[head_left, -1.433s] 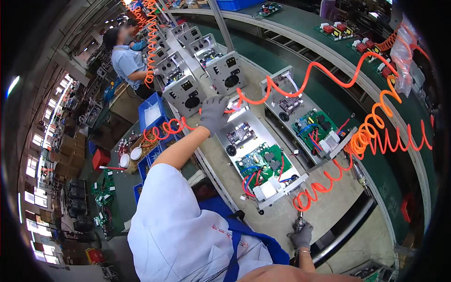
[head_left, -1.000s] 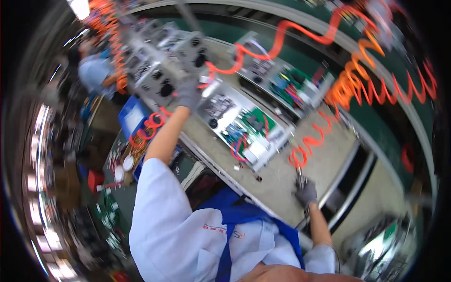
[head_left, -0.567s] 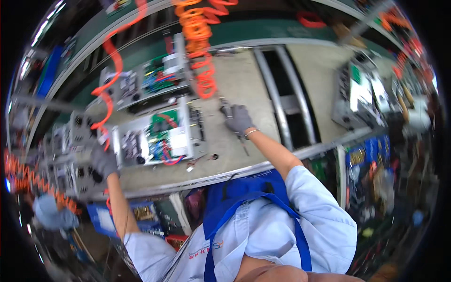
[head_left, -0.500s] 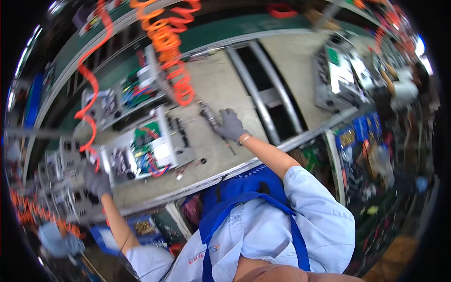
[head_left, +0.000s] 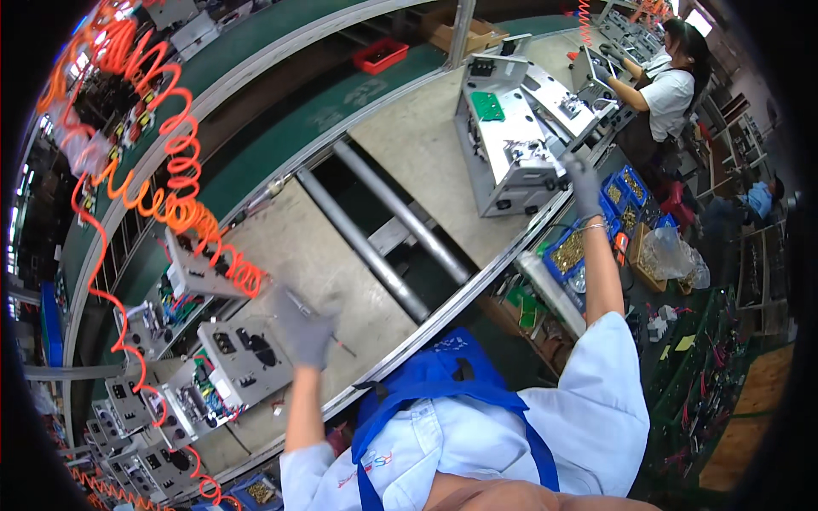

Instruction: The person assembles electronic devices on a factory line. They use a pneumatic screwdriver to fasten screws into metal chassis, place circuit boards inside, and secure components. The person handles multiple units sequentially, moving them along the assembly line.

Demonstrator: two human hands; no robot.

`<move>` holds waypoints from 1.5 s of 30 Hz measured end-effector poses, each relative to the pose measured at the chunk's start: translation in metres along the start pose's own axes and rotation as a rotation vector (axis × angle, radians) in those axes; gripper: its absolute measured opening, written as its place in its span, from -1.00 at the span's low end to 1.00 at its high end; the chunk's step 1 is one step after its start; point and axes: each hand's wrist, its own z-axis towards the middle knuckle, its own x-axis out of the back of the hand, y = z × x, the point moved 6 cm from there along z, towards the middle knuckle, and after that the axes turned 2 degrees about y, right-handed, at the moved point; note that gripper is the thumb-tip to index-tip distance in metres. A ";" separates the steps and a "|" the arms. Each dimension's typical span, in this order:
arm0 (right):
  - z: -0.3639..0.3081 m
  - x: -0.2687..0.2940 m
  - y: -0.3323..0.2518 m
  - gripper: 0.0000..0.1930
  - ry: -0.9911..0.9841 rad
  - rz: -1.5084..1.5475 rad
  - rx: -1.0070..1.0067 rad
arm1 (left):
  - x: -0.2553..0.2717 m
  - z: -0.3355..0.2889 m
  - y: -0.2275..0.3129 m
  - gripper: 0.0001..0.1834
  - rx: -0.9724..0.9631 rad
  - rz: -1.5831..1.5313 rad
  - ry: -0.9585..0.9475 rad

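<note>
My left hand point(head_left: 304, 332), in a grey glove, is smeared by motion over the bench beside a screwdriver-like power tool point(head_left: 295, 300). Whether its fingers hold the tool cannot be told. My right hand point(head_left: 584, 189), gloved too, reaches far right with its fingers stretched out at the near right corner of an open metal equipment case point(head_left: 511, 175). A small green circuit board point(head_left: 488, 106) sits on that case. Left of my left hand stands a grey metal panel with black sockets point(head_left: 247, 353), joined to a chassis with green boards and wires.
Two metal rollers point(head_left: 383, 217) span a gap in the bench point(head_left: 409, 128). Orange coiled hoses point(head_left: 183, 170) hang at the left. Blue bins of brass parts point(head_left: 567, 251) sit below the right edge. A co-worker point(head_left: 669, 89) handles a case at the far right. A red tray point(head_left: 380, 55) lies behind.
The view has swung right. My right hand has left the power tool and moved to the case at the right. My left hand has moved from the left chassis to the tool.
</note>
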 end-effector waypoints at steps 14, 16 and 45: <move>-0.074 -0.015 -0.055 -0.47 -0.250 0.127 0.008 | -0.277 0.005 0.229 -0.20 -0.169 -0.632 -0.569; -0.097 -0.015 -0.078 -0.44 -0.277 0.094 -0.001 | -0.269 0.003 0.207 -0.20 -0.124 -0.560 -0.585; -0.329 -0.019 -0.248 -0.58 -1.354 0.616 0.487 | -0.106 -0.005 -0.097 -0.56 0.293 -1.114 -0.171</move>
